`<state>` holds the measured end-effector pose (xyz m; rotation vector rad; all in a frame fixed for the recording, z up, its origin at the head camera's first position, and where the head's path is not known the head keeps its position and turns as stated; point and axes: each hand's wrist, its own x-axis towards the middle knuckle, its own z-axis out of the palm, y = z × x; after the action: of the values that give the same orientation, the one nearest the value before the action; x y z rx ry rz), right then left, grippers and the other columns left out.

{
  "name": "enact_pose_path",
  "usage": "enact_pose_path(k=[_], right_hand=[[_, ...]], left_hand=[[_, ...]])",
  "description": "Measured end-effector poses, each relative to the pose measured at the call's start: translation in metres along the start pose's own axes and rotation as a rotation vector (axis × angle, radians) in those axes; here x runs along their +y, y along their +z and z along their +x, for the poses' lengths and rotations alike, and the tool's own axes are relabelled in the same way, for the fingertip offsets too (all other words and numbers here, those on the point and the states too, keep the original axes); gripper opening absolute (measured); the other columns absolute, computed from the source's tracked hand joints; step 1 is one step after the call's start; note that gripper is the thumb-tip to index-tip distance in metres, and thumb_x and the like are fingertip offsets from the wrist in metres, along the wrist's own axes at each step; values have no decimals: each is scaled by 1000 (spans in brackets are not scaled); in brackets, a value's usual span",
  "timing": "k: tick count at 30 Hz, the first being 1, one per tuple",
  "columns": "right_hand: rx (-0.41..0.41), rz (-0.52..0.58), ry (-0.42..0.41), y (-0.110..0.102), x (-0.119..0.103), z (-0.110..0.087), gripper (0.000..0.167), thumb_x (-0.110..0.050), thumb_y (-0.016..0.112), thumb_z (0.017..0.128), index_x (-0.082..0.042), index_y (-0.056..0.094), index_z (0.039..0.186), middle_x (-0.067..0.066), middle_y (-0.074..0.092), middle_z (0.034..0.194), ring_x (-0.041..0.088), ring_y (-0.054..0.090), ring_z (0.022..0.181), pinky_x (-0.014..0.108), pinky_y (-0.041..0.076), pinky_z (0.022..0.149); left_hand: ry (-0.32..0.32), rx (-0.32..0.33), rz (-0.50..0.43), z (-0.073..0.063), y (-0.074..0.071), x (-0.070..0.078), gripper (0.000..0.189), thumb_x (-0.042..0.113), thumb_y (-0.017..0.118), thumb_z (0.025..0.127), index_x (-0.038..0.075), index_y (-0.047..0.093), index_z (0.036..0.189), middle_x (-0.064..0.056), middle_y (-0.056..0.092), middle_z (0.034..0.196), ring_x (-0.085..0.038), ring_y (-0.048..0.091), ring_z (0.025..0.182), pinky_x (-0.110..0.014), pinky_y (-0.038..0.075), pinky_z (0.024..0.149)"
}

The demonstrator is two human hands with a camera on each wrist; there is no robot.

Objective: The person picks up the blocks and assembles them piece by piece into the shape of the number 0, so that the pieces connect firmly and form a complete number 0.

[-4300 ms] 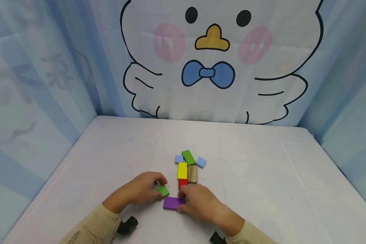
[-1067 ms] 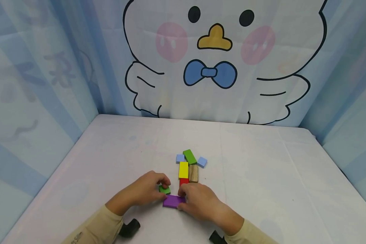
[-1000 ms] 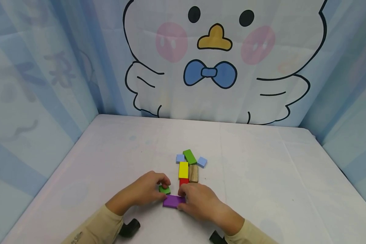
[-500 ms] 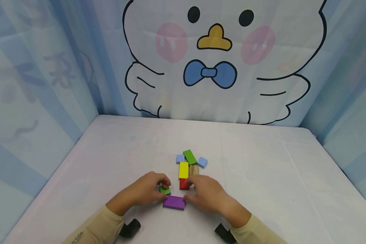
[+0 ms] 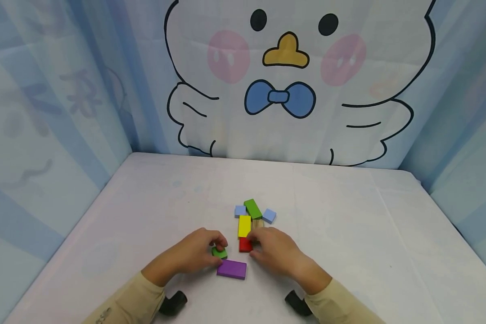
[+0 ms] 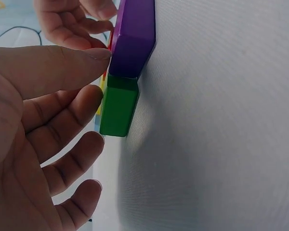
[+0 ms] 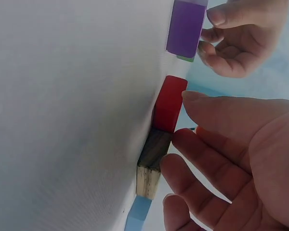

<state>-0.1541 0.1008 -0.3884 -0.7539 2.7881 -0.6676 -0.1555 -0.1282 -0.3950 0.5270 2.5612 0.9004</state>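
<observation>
My left hand (image 5: pixel 192 252) is over a green block (image 5: pixel 219 253), index fingertip at its top edge. Its thumb tip is right at the corner of a purple block (image 5: pixel 231 269). In the left wrist view the green block (image 6: pixel 119 106) meets the end of the purple block (image 6: pixel 133 38). My right hand (image 5: pixel 281 254) is beside a red block (image 5: pixel 245 245); in the right wrist view its thumb tip is at the red block's (image 7: pixel 169 103) upper edge. The index fingertip is where red meets a wooden block (image 7: pixel 155 150). Both hands' fingers are loosely bent.
A yellow block (image 5: pixel 245 226) lies beyond the red one, beside the partly hidden wooden block. Farther back are a longer green block (image 5: pixel 253 209) and two light blue blocks (image 5: pixel 240 211). White cloth covers the table (image 5: pixel 348 234); a printed curtain (image 5: pixel 283 135) closes the back.
My right hand has left the purple block and moved up and right to the red block, now covering much of the wooden block. Earlier, the green block shifted against the purple one; my left hand stays.
</observation>
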Motion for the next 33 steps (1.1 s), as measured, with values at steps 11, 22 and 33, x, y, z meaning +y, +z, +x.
enact_pose_path(k=[11,22,33], right_hand=[[6,-20,-3,1,1,3,24,-12,74,90,-6,68,113,4,69,105,24,63,99,45,50,92],[23,-17,0,3,1,4,22,-12,74,89,-6,68,110,4,69,101,23,62,96,45,51,90],[1,-23,21,4,1,4,29,-22,78,88,-6,67,109,-1,64,93,17,57,85,39,51,82]], left_hand=[[-10,-4,-2,-1,-1,3,29,11,84,81,13,67,104,10,62,90,-19,53,95,-45,47,92],[-9,-7,-7,0,0,2,28,12,83,81,13,68,105,9,62,91,-18,53,94,-44,48,92],[-12,-1,-9,-1,0,3,29,12,84,81,13,68,105,9,62,91,-18,53,93,-44,49,91]])
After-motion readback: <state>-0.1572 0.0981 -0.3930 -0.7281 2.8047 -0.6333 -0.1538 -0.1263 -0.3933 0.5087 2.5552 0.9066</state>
